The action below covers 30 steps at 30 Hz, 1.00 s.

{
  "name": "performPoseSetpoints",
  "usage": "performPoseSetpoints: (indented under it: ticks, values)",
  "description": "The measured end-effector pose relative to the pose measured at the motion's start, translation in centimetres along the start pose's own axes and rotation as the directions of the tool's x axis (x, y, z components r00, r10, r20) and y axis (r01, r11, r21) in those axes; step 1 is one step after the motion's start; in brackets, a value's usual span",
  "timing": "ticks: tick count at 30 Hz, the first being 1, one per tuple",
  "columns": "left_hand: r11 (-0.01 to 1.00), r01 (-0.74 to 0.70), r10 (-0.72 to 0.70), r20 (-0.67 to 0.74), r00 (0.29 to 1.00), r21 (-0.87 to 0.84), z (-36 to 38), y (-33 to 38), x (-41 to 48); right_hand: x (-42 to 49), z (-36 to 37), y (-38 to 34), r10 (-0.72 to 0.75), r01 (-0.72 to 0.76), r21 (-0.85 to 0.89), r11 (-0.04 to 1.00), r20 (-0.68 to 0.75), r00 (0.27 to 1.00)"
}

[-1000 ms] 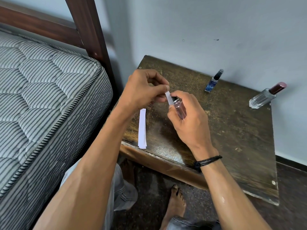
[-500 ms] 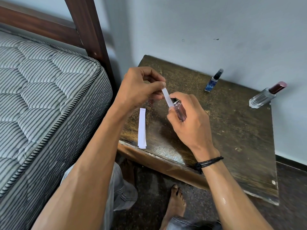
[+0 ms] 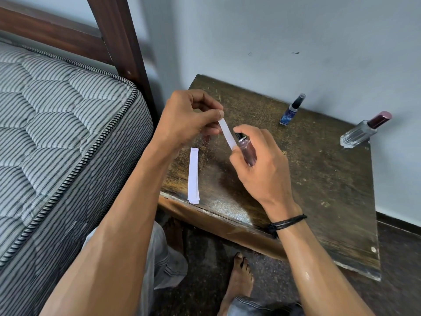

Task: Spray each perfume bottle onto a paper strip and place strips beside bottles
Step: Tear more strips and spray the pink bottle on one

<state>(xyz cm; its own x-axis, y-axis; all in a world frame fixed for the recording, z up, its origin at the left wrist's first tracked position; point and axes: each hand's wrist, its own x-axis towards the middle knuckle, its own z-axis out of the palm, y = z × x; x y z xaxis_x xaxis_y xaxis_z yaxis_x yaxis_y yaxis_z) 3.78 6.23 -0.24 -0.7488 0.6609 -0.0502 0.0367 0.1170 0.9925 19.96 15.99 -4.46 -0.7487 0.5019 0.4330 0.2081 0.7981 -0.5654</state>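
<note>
While my left hand [image 3: 189, 119] is pinching the paper strip [image 3: 226, 133] taut, my right hand [image 3: 257, 165] is gripping the pink bottle [image 3: 247, 151] above the table [image 3: 319, 179], keeping its nozzle facing the paper.

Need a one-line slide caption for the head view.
Left hand pinches a paper strip at the nozzle of the pink perfume bottle in the right hand; spare strips lie on the table.

Over a worn table [image 3: 319, 190], the left hand [image 3: 186, 119] pinches a paper strip [image 3: 226, 133] by its top end. The right hand [image 3: 262, 165] grips a pink bottle [image 3: 247, 151], nozzle touching the strip. Spare strips [image 3: 193, 175] lie near-left; a blue bottle [image 3: 290, 111] and a clear bottle [image 3: 362, 131] stand far right.
</note>
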Motion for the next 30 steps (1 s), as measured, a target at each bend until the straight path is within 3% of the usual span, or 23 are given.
performPoseSetpoints:
  ticks: [30]
  values:
    - [0.997,0.027,-0.030,-0.034,0.999,-0.075,-0.41,0.22,0.03,-0.19,0.16,-0.23,-0.037,0.036,0.017,0.999,0.018,0.999]
